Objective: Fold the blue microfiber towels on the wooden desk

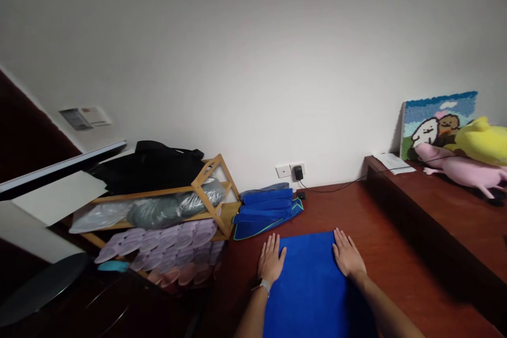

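Note:
A bright blue cloth (307, 285) lies spread flat on the reddish-brown wooden table (340, 206), its near end running out of the picture. My left hand (272, 260) rests palm down along the cloth's left edge near the far corner, fingers stretched out; a band circles that wrist. On the opposite side, my right hand (348, 253) lies flat by the far right corner, fingers extended. Behind the cloth, against the wall, sits a pile of folded blue cloths (269, 206), one of them with a green edge.
A black plug (298, 171) in the wall socket trails a cable across the table's back. Rightward rises a ledge (435, 200) with a pink plush toy (463, 169), a yellow plush (483, 140) and a dog picture (439, 121). A wooden rack (217, 195) of slippers stands left.

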`<state>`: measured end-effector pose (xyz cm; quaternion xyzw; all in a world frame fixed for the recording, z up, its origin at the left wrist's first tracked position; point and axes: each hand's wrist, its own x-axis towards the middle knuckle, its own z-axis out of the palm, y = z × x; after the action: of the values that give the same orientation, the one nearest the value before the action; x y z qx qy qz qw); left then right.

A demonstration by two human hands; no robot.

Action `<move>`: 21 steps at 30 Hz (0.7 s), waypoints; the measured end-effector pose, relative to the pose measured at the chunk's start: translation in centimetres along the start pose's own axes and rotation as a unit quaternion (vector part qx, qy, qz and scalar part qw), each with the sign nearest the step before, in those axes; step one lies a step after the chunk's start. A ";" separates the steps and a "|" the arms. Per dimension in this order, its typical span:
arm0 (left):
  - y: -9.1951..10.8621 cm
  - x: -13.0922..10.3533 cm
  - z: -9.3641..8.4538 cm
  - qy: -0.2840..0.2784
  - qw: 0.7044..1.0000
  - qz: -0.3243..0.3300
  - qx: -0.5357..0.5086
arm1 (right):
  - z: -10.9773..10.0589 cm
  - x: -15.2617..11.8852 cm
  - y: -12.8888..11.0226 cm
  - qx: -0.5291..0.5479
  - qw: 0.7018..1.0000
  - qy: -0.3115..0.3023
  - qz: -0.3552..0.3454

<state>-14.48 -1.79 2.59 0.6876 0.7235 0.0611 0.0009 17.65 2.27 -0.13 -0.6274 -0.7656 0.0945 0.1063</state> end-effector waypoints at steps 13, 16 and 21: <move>0.2 0.0 0.5 0.022 1.000 -0.008 0.000 | -0.2 0.0 0.0 -0.004 1.000 -0.010 0.004; 0.3 0.0 0.3 0.016 1.000 -0.007 -0.005 | 0.0 0.0 0.1 -0.008 1.000 -0.009 0.005; 0.4 0.0 0.1 0.013 1.000 -0.011 -0.005 | 0.3 0.0 0.2 -0.003 1.000 -0.001 0.000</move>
<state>-14.10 -1.76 2.50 0.6791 0.7304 0.0733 -0.0043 17.79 2.36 -0.46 -0.6278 -0.7658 0.0931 0.1038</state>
